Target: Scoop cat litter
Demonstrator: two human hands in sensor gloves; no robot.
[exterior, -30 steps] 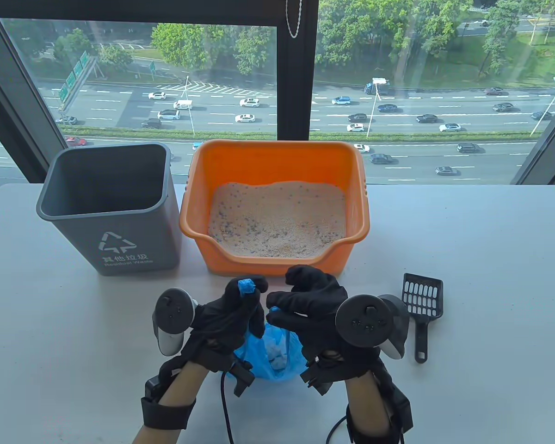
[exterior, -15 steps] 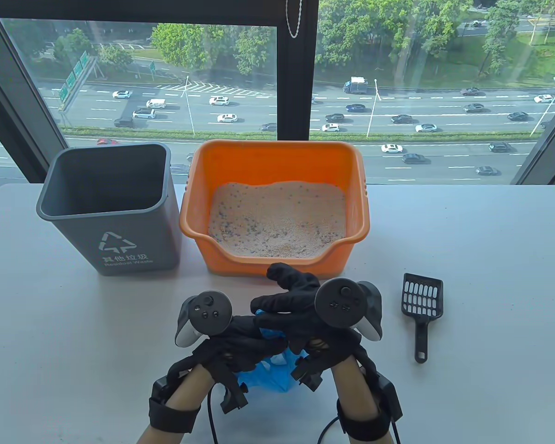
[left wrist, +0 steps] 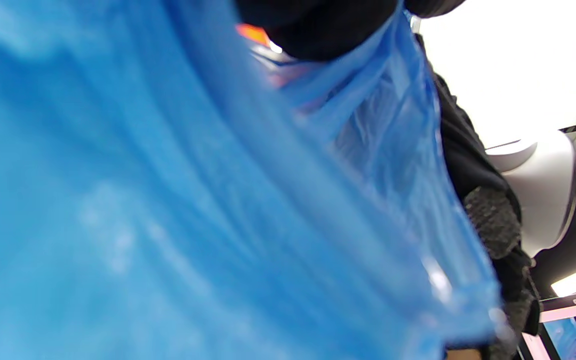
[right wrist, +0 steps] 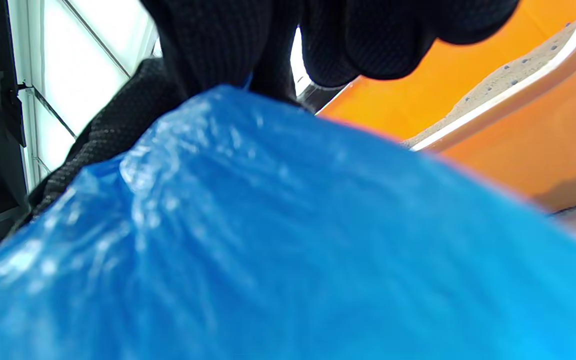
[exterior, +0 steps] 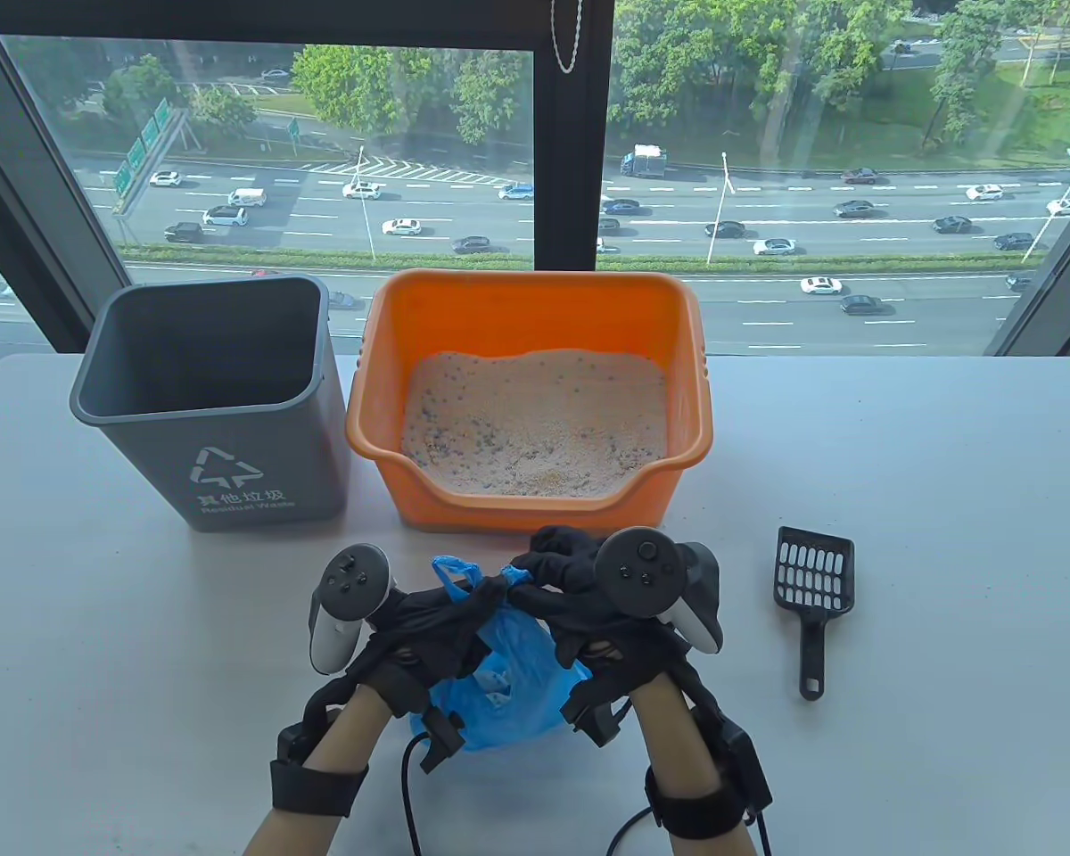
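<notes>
A blue plastic bag with pale clumps inside sits on the table near the front edge, between my hands. My left hand grips the bag's top from the left; one blue handle loop sticks up above it. My right hand pinches the other twisted handle from the right. The bag fills the left wrist view and the right wrist view. The orange litter box with sandy litter stands just behind. The black slotted scoop lies on the table to the right, apart from my hands.
A grey waste bin stands open at the left of the litter box. The white table runs up to a window at the back. Cables trail from both wrists over the front edge.
Both hands were bunched together over the bag's top half a second ago. Now they have drawn slightly apart, and the blue handles show between them, pulled up and twisted.
</notes>
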